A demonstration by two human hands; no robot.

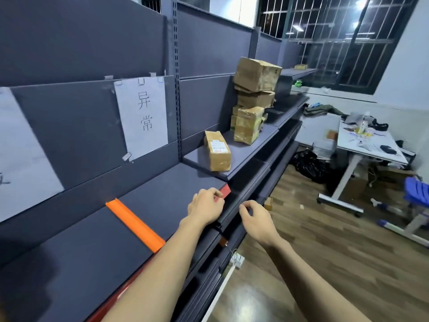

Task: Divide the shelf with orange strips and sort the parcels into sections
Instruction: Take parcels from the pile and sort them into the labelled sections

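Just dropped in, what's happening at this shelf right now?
A person is dividing the dark grey metal shelf. One orange plastic strip already lies across it. The left hand pinches a red-orange strip at the shelf's front right edge. The right hand hovers beside it, loosely curled, holding nothing. The brown taped cardboard parcels wait on the next shelf section, unsorted.

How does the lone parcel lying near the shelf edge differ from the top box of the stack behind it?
The lone parcel is a narrow box lying directly on the shelf board; the top box is broader and sits high on other cartons.
The lone parcel shows a white label on its upper face; no such label shows on the top box.
The lone parcel stands apart; the top box touches the carton beneath.
Both are brown, taped cardboard.
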